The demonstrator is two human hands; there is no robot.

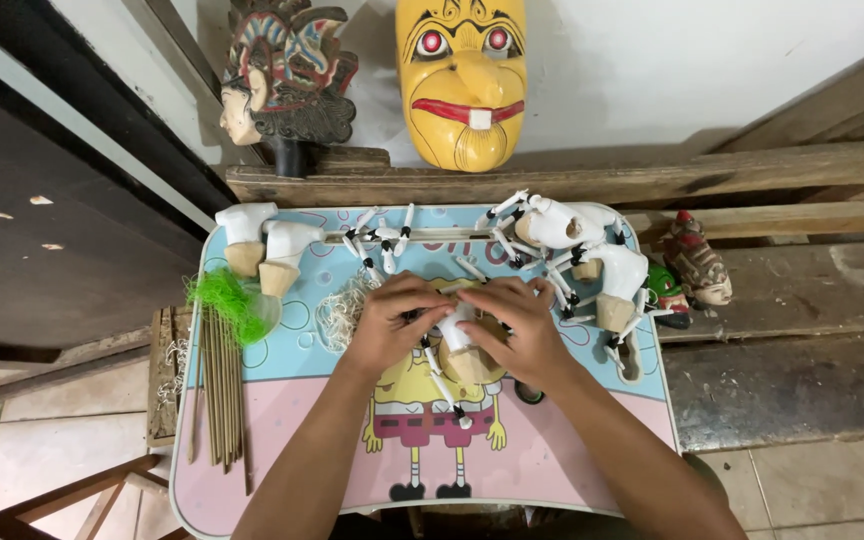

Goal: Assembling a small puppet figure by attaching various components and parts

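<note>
Forearms enter from the lower edge and meet over a small cartoon-printed lap table (252, 480). Left hand (392, 320) and right hand (517, 325) both close narrowly around one white puppet body (460, 345) at the table's centre, its thin jointed arm (444, 385) dangling toward the viewer, apparently steadied from both sides for fine work. Pale string (340, 312) lies just beside the left hand; green fibre (227, 300) and thin sticks (220, 385) at left, finished white bodies (592, 250) at right, within reach.
</note>
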